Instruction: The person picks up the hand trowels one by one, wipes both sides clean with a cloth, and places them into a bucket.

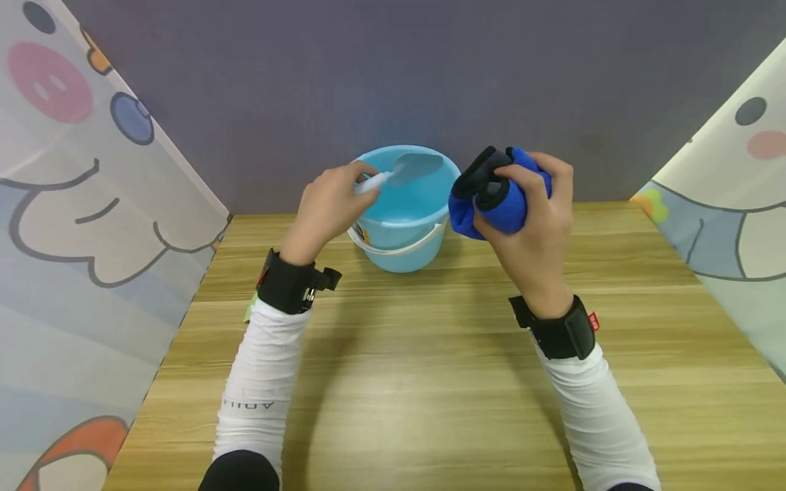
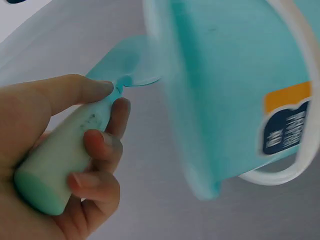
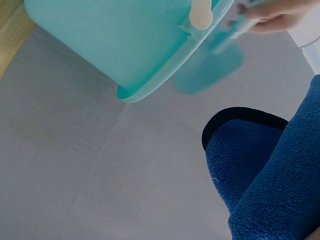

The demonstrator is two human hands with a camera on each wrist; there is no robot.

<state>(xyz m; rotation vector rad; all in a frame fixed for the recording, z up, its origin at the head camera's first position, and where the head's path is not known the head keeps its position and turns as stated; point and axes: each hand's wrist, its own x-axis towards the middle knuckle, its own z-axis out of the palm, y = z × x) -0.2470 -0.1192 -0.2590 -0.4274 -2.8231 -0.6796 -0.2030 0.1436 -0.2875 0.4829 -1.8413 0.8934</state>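
Note:
My left hand (image 1: pixel 334 201) grips the pale, teal-ended handle of a small spatula (image 1: pixel 417 167). Its flat, light blue blade extends over the mouth of a light blue bucket (image 1: pixel 408 204). In the left wrist view the thumb lies along the spatula's handle (image 2: pixel 75 140), fingers curled around it. On the bucket's right side, my right hand (image 1: pixel 543 211) holds a folded blue cloth (image 1: pixel 506 211) with black edging, raised at rim height. The right wrist view shows the fuzzy cloth (image 3: pixel 280 185) close up, with most of that hand hidden.
The bucket's white carrying handle (image 1: pixel 399 251) hangs down at its front. It stands on a wood-grain table (image 1: pixel 399 382) against a grey back panel (image 1: pixel 430 75). Cartoon-printed panels (image 1: pixel 92 307) flank both sides. A bit of something green (image 1: pixel 249 309) shows beside the left wrist.

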